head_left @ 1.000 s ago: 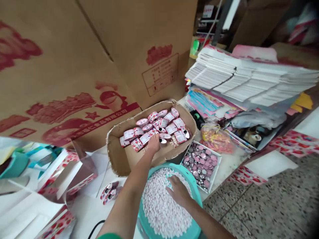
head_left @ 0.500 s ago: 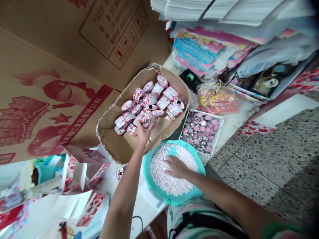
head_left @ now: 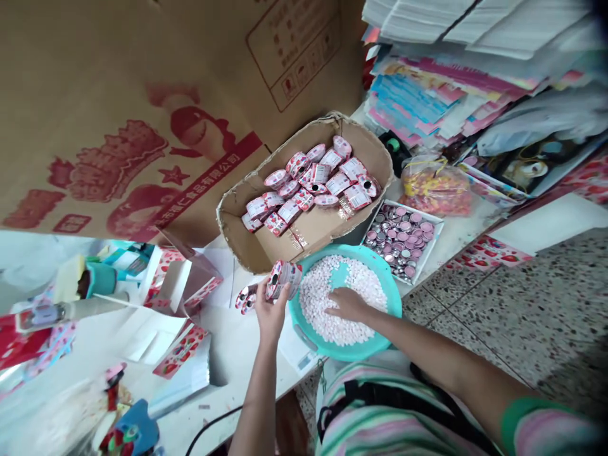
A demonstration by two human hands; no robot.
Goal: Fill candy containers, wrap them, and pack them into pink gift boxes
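Observation:
My left hand (head_left: 270,309) is closed round a small round tin (head_left: 280,280) with a pink strawberry label, held just left of the teal basin (head_left: 392,297). My right hand (head_left: 349,303) lies palm down in the basin on a heap of small white and pink pellets (head_left: 349,288), fingers bent into them; whether it holds any I cannot make out. Beyond the basin stands a torn cardboard box (head_left: 247,244) with several more of the same tins (head_left: 313,183).
A white tray of round metal lids (head_left: 403,239) sits right of the box, a bag of yellow and red bits (head_left: 434,187) behind it. Big printed cartons (head_left: 142,114) stand at the back. Stacked paper (head_left: 475,38) at upper right. Two more tins (head_left: 244,297) lie by my left hand.
My left hand has lifted one tin out of the cardboard box and drawn it back to the basin's left edge. My right hand has stayed in the pellets. The view tilted downward.

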